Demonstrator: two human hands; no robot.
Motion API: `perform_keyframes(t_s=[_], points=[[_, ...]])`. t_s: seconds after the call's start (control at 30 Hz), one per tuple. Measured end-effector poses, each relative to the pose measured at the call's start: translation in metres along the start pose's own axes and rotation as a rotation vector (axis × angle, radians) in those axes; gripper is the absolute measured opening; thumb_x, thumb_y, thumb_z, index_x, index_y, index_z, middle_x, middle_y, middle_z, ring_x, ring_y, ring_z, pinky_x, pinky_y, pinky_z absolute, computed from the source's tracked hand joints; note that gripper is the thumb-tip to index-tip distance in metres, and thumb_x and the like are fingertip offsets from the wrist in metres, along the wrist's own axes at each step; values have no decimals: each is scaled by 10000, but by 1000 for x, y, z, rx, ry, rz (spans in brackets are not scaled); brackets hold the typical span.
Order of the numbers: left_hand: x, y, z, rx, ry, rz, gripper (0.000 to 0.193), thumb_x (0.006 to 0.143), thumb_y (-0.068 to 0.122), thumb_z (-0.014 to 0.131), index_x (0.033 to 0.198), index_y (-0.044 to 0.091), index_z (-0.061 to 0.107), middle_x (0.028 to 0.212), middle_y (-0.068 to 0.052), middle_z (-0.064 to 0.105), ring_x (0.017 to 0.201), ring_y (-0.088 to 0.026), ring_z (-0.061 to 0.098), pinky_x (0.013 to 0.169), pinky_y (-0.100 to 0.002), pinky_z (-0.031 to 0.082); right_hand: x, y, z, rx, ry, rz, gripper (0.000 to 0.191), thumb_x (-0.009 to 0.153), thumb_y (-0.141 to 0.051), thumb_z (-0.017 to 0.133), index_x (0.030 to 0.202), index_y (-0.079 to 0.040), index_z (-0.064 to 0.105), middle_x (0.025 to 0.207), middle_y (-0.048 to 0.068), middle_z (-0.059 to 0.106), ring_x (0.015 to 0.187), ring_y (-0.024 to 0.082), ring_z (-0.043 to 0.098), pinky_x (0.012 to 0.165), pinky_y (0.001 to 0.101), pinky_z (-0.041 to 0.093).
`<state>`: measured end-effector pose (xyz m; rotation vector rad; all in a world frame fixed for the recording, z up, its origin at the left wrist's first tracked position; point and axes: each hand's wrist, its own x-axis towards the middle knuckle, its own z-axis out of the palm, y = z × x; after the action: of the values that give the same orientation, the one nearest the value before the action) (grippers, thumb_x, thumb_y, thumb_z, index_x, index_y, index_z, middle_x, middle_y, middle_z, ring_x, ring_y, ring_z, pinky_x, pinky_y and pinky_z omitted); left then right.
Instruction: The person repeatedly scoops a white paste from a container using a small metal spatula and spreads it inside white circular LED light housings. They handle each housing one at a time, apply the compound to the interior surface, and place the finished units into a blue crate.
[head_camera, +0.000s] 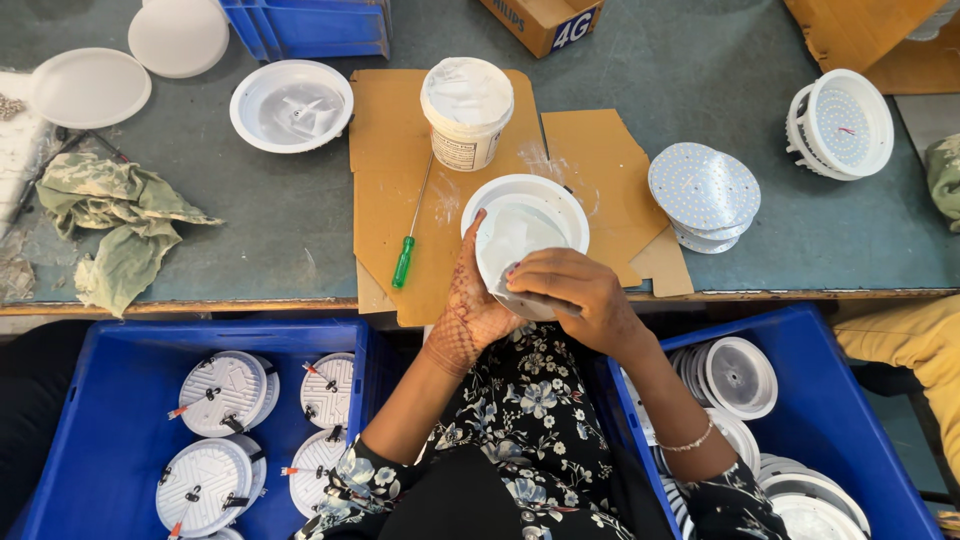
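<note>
Fingers (520, 275) of the right hand (580, 300) pressed into the white lamp housing (530, 215), apparently spreading paste, while the left hand (470, 300) gripped its rim; the tub (467, 110) stood near on the worktop (250, 220).

my left hand (468, 305) and right hand (570, 292) meet on a round housing (525, 235) at the table's near edge, on a cardboard sheet (385, 150). a paste tub (466, 110) stands just behind it, a screwdriver (409, 240) left of my left hand, stacked discs (703, 192) right of my right. crates (120, 380) of housings sit below both wrists.
</note>
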<state>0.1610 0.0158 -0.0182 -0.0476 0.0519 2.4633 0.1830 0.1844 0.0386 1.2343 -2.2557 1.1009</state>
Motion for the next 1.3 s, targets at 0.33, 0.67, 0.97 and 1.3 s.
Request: perform_keyframes(t_s=[0.33,0.67,0.97,1.3], points=[[2,2,8,-54,-82,57,811,959,675,544,1542,124,424,1510,-196,489,1359,-410,502,1101,-602,460,-33,5,-13,65,68,170,205,870,46,692,1056,-28,733,1082,89,766,1066,233,741,1054,413,545],[1,-5,-12,239,-12,347,807,995,683,500,1560,112,424,1414,-250,567,1251,-336,583,932,-517,541,-32,23,14,257,382,806,231,911,-54,722,1119,44,746,996,104,792,889,102,717,827,241,566],[12,-31,-27,412,-1,608,759,1044,523,454,1590,12,321,1512,-171,502,1415,-273,470,1209,-416,362,-19,7,42,-70,424,580,221,914,-22,700,1128,-5,749,1069,161,763,973,250,771,855,330,582],[23,-30,-38,410,59,722,765,1033,517,454,1616,60,266,1553,-134,446,1446,-263,414,1133,-391,381,-18,-40,40,-163,350,486,205,910,-25,693,1109,-20,743,1035,153,759,962,302,750,851,368,571]])
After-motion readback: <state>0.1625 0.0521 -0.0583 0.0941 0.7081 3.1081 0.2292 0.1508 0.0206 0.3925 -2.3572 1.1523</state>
